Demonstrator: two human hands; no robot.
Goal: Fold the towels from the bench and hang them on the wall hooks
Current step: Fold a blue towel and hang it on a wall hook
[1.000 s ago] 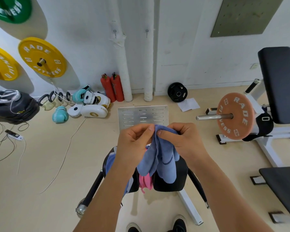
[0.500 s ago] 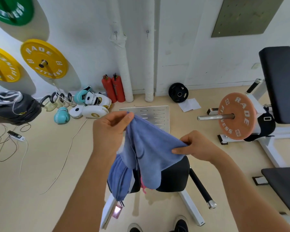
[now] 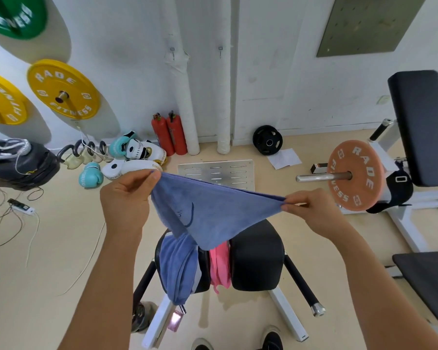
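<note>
A blue towel (image 3: pixel 213 210) is stretched out in the air between both hands, above the black bench pad (image 3: pixel 257 258). My left hand (image 3: pixel 127 198) pinches its left corner and my right hand (image 3: pixel 311 208) pinches its right corner. The towel's lower part hangs down to a point. A second blue towel (image 3: pixel 178 271) and a pink towel (image 3: pixel 220 266) hang over the bench. Two small wall hooks (image 3: pixel 172 50) (image 3: pixel 220 49) sit high on the white wall ahead.
Red fire extinguishers (image 3: pixel 168 133), boxing gloves (image 3: pixel 90 174) and pads lie along the wall at left. A metal plate (image 3: pixel 216 170) lies on the floor ahead. An orange weight plate (image 3: pixel 355 175) on a bar and a black machine pad (image 3: pixel 420 125) stand right. Cables trail at left.
My hands have moved apart, the left going left and the right going right, spreading the bunched blue towel into a taut span.
</note>
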